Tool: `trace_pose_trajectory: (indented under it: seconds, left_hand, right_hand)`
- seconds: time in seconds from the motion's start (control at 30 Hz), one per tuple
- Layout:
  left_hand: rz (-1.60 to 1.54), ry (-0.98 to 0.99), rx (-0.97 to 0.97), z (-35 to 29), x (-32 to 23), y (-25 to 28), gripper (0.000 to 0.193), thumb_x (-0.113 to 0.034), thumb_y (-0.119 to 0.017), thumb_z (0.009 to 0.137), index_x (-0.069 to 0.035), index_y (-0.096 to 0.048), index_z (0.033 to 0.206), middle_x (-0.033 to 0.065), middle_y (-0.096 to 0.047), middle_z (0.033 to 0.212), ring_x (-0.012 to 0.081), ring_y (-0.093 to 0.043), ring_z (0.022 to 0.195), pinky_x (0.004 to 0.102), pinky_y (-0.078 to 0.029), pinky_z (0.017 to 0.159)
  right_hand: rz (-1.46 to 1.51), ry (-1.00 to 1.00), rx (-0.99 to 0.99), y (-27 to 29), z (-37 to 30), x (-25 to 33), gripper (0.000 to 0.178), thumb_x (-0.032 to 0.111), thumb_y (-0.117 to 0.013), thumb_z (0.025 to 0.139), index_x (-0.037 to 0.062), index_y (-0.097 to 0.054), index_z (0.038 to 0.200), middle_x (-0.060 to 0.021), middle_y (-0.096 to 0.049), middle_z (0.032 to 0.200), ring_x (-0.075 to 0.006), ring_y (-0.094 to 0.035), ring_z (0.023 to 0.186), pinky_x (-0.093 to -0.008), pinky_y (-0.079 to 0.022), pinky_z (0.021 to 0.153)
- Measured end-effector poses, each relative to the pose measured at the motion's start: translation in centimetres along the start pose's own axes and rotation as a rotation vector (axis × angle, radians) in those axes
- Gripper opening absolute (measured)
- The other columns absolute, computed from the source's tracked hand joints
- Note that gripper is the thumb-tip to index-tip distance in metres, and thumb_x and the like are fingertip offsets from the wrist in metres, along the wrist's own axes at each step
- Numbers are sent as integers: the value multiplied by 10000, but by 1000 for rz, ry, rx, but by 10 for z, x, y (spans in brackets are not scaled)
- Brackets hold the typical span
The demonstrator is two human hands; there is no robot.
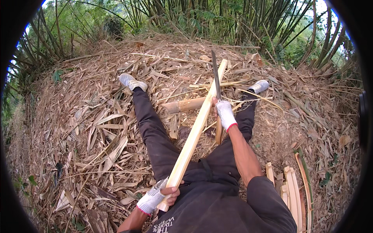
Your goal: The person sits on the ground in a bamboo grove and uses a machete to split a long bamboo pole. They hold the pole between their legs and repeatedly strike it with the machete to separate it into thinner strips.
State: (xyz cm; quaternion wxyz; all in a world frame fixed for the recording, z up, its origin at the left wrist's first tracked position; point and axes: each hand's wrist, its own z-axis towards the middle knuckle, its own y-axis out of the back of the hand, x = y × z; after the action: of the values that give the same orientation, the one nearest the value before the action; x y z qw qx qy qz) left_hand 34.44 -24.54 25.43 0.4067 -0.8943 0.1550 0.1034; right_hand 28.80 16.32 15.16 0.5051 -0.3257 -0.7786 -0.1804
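Observation:
My left hand [157, 197], in a white glove with bare fingertips, is closed round the near end of a long pale split bamboo strip [193, 138]. The strip slants up and away from my lap, past my right hand. My right hand [225, 113], gloved the same way, grips a long-bladed knife [215, 70] whose blade points away from me. Its blade lies along the right edge of the strip near the far end. Below the right hand shows the knife's wooden handle [218, 131]. Under the strip, a round bamboo piece [184, 105] lies on the ground between my legs.
My legs [149, 120] are stretched apart on ground covered with dry bamboo leaves. Thin shavings [264, 97] curl near my right foot. Several split bamboo pieces [293, 190] lie by my right side. Bamboo clumps [217, 19] stand at the back.

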Motion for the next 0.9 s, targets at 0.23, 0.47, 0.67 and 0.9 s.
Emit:
trace_pose_trajectory:
  seconds: [0.23, 0.47, 0.67, 0.9]
  left_hand:
    - [-69, -28, -63, 72, -24, -8, 553, -73, -658, 889, -31, -433, 1393, 62, -504, 786, 123, -469, 570, 294, -430, 509]
    - [-58, -67, -92, 75, -21, -42, 468, -37, -618, 863, -61, -417, 1285, 76, -535, 891, 143, -529, 628, 302, -458, 514]
    - [-120, -32, -69, 72, -14, -40, 510, -11, -615, 858, -60, -394, 1316, 77, -533, 932, 132, -499, 606, 285, -435, 494]
    - [-87, -33, -100, 59, -14, -44, 524, 12, -599, 853, -71, -390, 1326, 97, -533, 931, 132, -489, 577, 283, -421, 469]
  right_hand:
    - [-1327, 457, -87, 59, -85, -6, 502, 504, -622, 941, 23, -659, 804, -232, -635, 685, -388, -672, 704, -472, -522, 621]
    - [-1335, 609, 256, 91, -174, -26, 600, 609, -576, 915, 50, -649, 709, -172, -634, 637, -364, -667, 637, -470, -519, 587]
    - [-1422, 677, 406, 83, -184, -24, 593, 600, -582, 909, 41, -661, 727, -165, -648, 656, -354, -663, 633, -460, -519, 590]
    - [-1330, 605, 193, 95, -140, -40, 544, 541, -596, 936, 53, -666, 706, -187, -646, 653, -397, -662, 645, -499, -519, 600]
